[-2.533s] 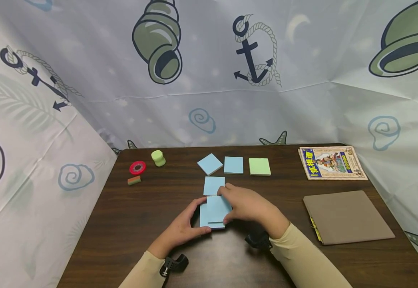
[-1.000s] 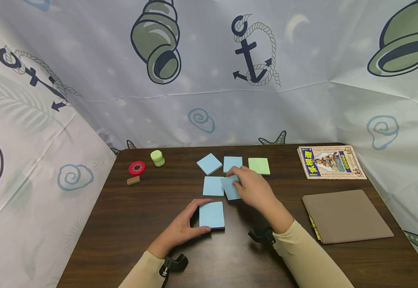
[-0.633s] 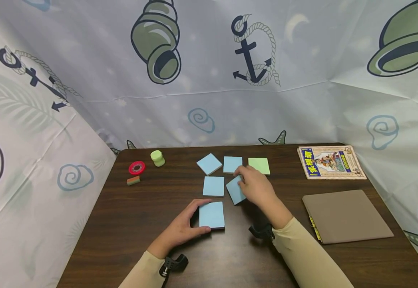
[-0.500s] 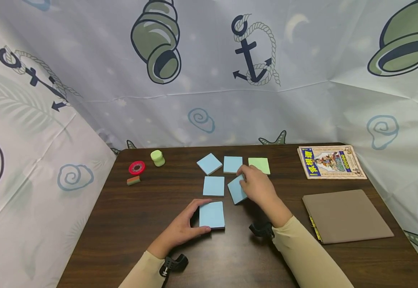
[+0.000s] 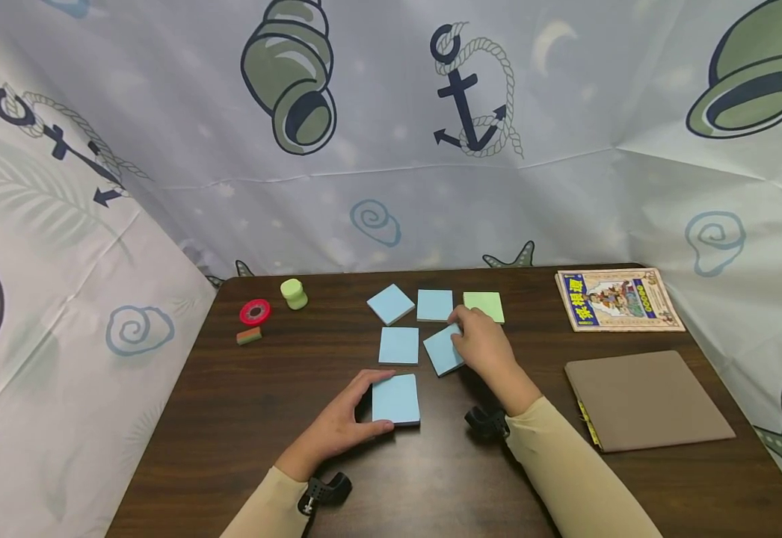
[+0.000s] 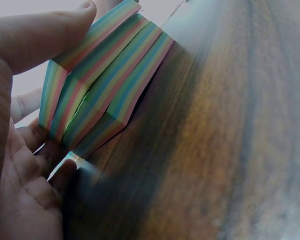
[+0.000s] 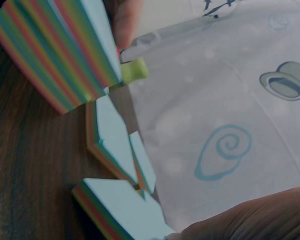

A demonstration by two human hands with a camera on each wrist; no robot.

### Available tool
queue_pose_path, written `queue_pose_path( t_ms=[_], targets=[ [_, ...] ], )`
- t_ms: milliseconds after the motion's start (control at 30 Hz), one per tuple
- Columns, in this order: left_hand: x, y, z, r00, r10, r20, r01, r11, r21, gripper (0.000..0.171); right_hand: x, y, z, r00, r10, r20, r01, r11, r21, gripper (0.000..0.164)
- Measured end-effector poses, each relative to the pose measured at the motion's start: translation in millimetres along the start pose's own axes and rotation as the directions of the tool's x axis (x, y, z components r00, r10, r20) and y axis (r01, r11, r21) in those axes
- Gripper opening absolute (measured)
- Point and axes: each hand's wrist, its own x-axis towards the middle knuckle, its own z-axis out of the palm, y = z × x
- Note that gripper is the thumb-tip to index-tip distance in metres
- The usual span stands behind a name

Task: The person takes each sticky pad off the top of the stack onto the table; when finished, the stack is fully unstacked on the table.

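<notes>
My left hand [image 5: 337, 426] grips a stack of sticky note pads [image 5: 395, 400] by its near and far edges. The left wrist view shows several rainbow-striped layers in this stack [image 6: 110, 85]. My right hand [image 5: 488, 345] pinches a single blue-topped sticky note pad [image 5: 441, 351] by its right side, turned at a slant. That pad [image 7: 117, 205] shows its striped edge in the right wrist view. Left of it lies a blue pad [image 5: 398, 346]. Behind are a slanted blue pad [image 5: 391, 304], a straight blue pad [image 5: 434, 305] and a green pad [image 5: 484, 302].
At the back left are a red ring-shaped roll [image 5: 255, 311], a pale green knobbed piece [image 5: 294, 294] and a small orange-and-green block [image 5: 249, 335]. On the right lie printed booklets [image 5: 620, 300] and a taupe folder [image 5: 650, 400]. A patterned curtain [image 5: 391, 179] borders the dark wooden table [image 5: 216, 448].
My right hand has lifted the top pad off the stack and carried it back and right, turning it beside the other blue pads. My left hand stays at the stack.
</notes>
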Motion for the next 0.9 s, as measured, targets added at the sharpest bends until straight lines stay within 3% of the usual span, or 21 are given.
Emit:
queue_pose_path(
  t_ms=[433,900],
  targets=[
    [1.8,-2.5,-1.1,1.000,0.011,0.001,-0.011,1.000,-0.011,0.082,6.3,11.3,14.6,1.000,0.024,-0.009,-0.024,1.000,0.004,0.026],
    [-0.1,-0.6,-0.7,1.000,-0.006,0.002,0.006,1.000,-0.014,0.083,2.1,5.4,11.3,0.999,0.026,-0.018,-0.027,1.000,-0.012,0.023]
  ],
)
